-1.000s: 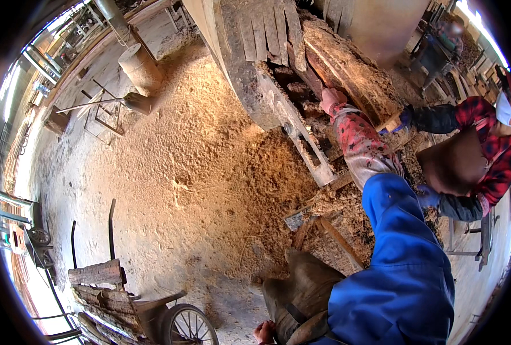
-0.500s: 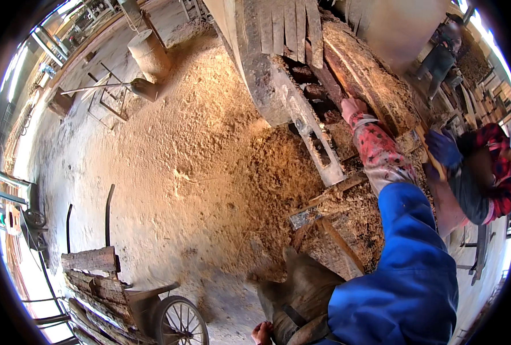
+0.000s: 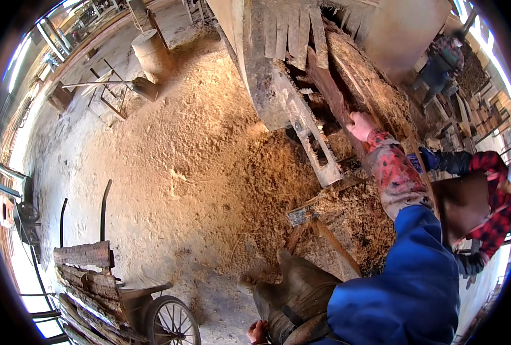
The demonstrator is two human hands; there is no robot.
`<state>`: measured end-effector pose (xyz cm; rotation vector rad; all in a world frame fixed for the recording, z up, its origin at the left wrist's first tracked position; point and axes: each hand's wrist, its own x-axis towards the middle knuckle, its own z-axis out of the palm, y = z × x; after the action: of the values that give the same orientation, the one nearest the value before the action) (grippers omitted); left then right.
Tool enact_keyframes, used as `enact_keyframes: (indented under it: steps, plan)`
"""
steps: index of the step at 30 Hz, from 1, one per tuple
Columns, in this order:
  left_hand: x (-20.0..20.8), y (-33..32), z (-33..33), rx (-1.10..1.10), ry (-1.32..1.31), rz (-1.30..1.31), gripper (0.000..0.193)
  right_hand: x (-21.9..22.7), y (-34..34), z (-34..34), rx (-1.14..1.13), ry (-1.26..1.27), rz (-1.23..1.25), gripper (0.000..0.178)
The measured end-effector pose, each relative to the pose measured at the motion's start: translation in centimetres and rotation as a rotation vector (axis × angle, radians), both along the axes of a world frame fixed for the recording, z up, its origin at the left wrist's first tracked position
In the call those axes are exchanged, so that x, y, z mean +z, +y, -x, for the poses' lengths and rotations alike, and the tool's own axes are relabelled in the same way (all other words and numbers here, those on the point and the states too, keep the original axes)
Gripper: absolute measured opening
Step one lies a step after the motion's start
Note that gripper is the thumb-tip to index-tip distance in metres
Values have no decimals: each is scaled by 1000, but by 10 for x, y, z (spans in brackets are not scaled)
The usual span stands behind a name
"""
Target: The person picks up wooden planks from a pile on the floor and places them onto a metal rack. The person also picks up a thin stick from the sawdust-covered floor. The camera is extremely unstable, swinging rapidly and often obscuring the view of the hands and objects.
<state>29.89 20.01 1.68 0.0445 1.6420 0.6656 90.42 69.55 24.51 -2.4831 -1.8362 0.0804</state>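
Observation:
With fingers wrapped over its edge, my right hand (image 3: 361,125) grips a long reddish-brown bark-covered wood slab (image 3: 331,87). The slab slants from under hanging flaps (image 3: 294,34) on the machine down past my wrist, and my forearm hides part of its near end. Beneath it lie dark gaps in the machine bed, beside a slotted metal bar (image 3: 310,135). My left hand (image 3: 258,332) hangs low by my leg at the bottom edge, its fingers curled in and nothing seen in them.
At right, a co-worker in a plaid shirt has a gloved hand (image 3: 426,159) near my forearm. Another person (image 3: 439,69) stands farther back. Sawdust (image 3: 209,132) covers the floor. A cart loaded with slabs (image 3: 86,279), a shovel (image 3: 145,88) and a drum (image 3: 150,49) stand leftward.
My right hand has drawn toward me, and more of the slab shows from under the flaps. The co-worker has leaned and shifted their gloved hands lower.

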Motion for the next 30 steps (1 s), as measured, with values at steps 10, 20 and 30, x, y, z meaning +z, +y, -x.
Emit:
enact_keyframes:
  steps: [10, 20, 30]
  plan:
    - [-21, -12, 25, -23, -53, -18, 22, -96, 2, -35, -219, 319, -13, 32]
    - [-18, 4, 42, 28, -178, -105, 15, -24, -175, -8, 65, 464, 44, 22]
    - [-31, 33, 97, -129, -119, -93, 16, 33, -395, 146, -320, 929, 48, 18]
